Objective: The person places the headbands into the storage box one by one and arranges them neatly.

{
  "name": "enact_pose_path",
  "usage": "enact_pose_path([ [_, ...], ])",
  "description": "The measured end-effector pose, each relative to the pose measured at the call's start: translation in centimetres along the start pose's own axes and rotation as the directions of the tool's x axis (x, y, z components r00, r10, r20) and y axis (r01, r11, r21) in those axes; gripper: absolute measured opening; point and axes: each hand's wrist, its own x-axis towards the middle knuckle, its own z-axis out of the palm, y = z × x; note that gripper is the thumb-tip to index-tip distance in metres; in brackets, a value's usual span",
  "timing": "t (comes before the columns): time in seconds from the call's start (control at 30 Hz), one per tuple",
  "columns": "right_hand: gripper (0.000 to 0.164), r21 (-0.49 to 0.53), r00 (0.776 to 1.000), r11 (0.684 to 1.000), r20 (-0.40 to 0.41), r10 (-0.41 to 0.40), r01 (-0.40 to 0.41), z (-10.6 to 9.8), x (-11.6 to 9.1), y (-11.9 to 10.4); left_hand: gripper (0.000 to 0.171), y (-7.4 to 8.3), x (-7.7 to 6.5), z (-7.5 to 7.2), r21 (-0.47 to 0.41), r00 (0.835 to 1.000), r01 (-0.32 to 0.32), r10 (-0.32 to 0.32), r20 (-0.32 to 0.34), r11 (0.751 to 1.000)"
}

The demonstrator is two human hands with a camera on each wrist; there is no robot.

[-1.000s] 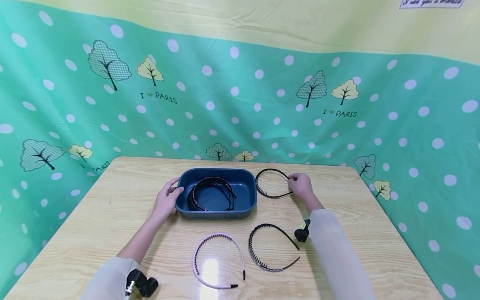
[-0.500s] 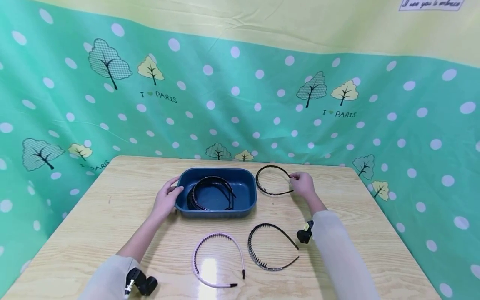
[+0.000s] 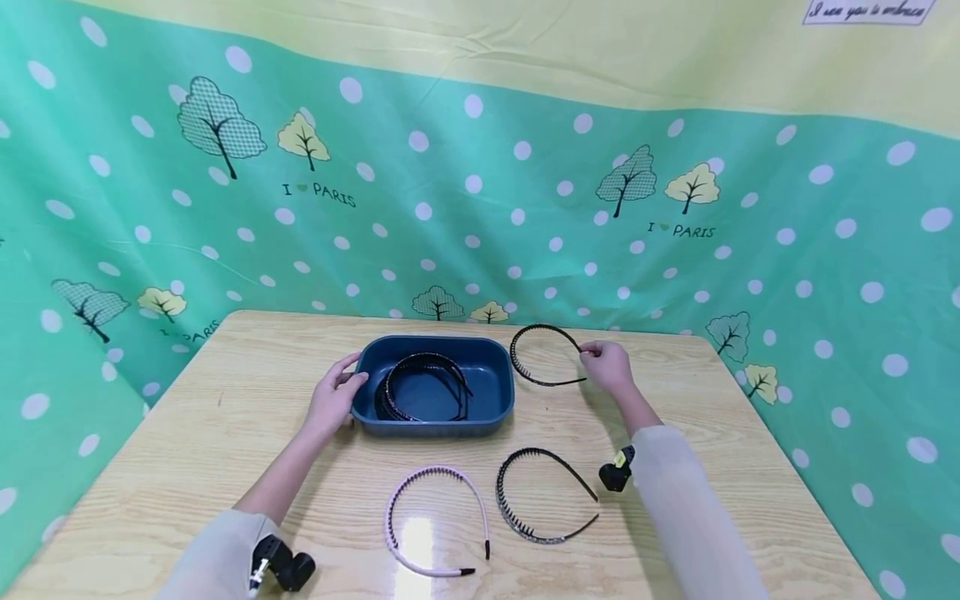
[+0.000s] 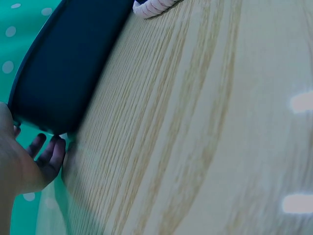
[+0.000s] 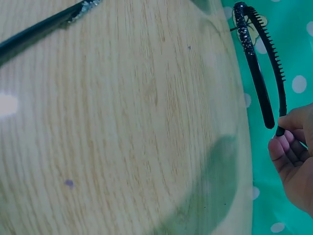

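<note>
My left hand (image 3: 330,402) grips the left end of a dark blue plastic box (image 3: 435,430), its thumb at the rim and its fingers against the outer wall. In the left wrist view, the fingers curl under that end. Beyond the box's right side, my right hand (image 3: 609,367) pinches one tip of a black toothed headband (image 5: 257,78) with glittery stones on its curve. That headband is raised above the table, its curve facing the box. Inside the box, several dark headbands (image 3: 387,392) lie overlapping toward the left; their exact number is hard to tell.
In front of the box a pale pink headband (image 3: 389,521) lies on the wooden table (image 3: 225,417). To its right is a black headband (image 3: 501,496) with glittery stones. A green dotted cloth (image 3: 465,233) hangs behind and around the table.
My right hand has risen slightly and moved a little to the right, lifting the black headband with it. My left hand and the box stay in place.
</note>
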Motion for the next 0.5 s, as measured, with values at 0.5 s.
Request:
enact_pose_path([
  [0.5,0.028,-0.006,1.000,1.000,-0.010,-0.025,0.025,-0.9,-0.7,-1.2,0.048,-0.1,0.2,0.0,-0.006,1.000,-0.005,0.005,-0.008,1.000],
])
